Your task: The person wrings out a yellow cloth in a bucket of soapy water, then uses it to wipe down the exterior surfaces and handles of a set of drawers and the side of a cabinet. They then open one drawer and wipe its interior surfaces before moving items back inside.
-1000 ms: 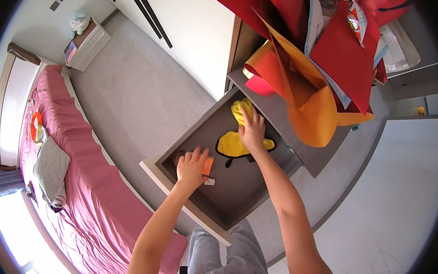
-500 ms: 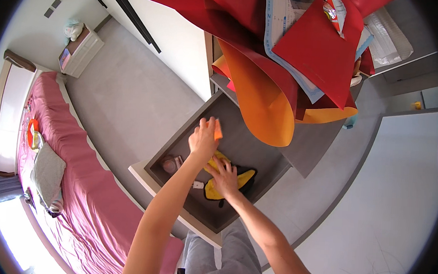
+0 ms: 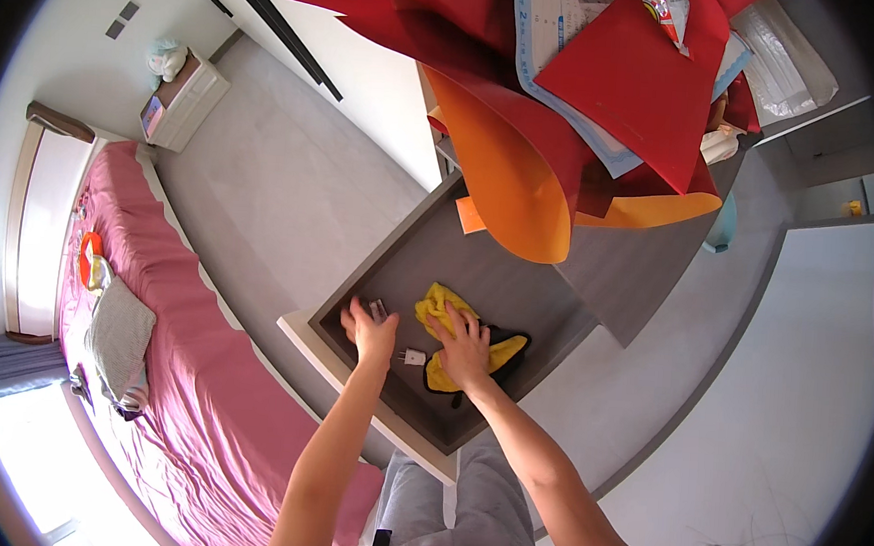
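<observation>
A pulled-out drawer (image 3: 497,277) with a grey inside lies in front of me. My left hand (image 3: 373,337) is in its near left corner, fingers curled over something largely hidden beneath them. Beside those fingers lies a small pale item (image 3: 379,310). A yellow cloth with black edging (image 3: 505,353) is bunched on the drawer bottom, and my right hand (image 3: 465,351) rests on it with fingers spread. Between both hands sits a white plug adapter (image 3: 413,357). At the drawer's far end is a small orange box (image 3: 470,215), partly covered by orange paper.
Large red and orange paper sheets (image 3: 523,168) overhang the drawer's far end, with a red folder (image 3: 639,85) and printed papers on top. A bed with a pink cover (image 3: 182,358) stands to the left. A white cabinet (image 3: 192,103) is at the far left.
My left hand has put the orange box at the drawer's far end and come back to the near left corner. My right hand stays on the yellow cloth.
</observation>
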The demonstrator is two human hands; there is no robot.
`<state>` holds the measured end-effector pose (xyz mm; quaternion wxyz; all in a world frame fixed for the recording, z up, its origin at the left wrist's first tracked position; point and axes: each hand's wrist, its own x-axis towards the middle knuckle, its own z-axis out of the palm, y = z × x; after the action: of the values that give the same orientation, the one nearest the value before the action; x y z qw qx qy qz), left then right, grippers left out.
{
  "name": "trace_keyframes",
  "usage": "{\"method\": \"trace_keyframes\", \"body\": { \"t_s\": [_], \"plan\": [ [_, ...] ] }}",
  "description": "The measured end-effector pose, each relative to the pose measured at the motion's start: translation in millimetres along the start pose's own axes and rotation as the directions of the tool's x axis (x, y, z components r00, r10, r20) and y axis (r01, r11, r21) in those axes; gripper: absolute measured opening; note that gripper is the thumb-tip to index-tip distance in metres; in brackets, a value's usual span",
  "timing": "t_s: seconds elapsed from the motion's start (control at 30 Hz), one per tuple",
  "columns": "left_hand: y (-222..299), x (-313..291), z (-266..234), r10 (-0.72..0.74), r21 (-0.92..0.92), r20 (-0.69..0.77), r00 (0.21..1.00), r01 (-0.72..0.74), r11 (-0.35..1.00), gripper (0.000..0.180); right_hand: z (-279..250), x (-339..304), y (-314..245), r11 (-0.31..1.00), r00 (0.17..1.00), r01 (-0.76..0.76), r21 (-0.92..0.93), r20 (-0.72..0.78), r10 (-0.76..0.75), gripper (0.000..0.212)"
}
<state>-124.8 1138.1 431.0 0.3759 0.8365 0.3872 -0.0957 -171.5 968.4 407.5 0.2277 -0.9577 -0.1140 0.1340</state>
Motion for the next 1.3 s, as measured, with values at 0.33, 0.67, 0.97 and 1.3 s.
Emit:
{"method": "trace_keyframes", "body": {
  "t_s": [0.33, 0.67, 0.97, 1.3],
  "plan": [
    [26.8, 12.4, 82.7, -0.137, -0.246, -0.076, 0.988, 0.115, 0.962, 0.081, 12.8, -3.8, 1.7, 0.996, 0.998, -0.013, -0.085, -0.063, 0.008, 0.082],
    [-10.5, 12.9, 9.1, 0.341, 0.253, 0.468, 0.815, -0.493, 0.832, 0.037, 10.8, -4.4, 0.6, 0.997, 0.999, -0.025, -0.075, -0.05, 0.022, 0.084],
    [-37.6, -19.0, 24.7, 0.36, 0.594, 0.651, 0.669, -0.743, 0.307, 0.04, 14.2, -3.9, 1.7, 0.997, 0.999, 0.007, -0.072, -0.048, -0.011, 0.083],
    [73.5, 41.6, 73.6, 0.274, 0.367, 0.418, 0.866, -0.437, 0.821, 0.046, 14.9, -3.0, -0.1, 0.996, 0.997, -0.001, -0.087, -0.073, -0.005, 0.077]
  ]
}}
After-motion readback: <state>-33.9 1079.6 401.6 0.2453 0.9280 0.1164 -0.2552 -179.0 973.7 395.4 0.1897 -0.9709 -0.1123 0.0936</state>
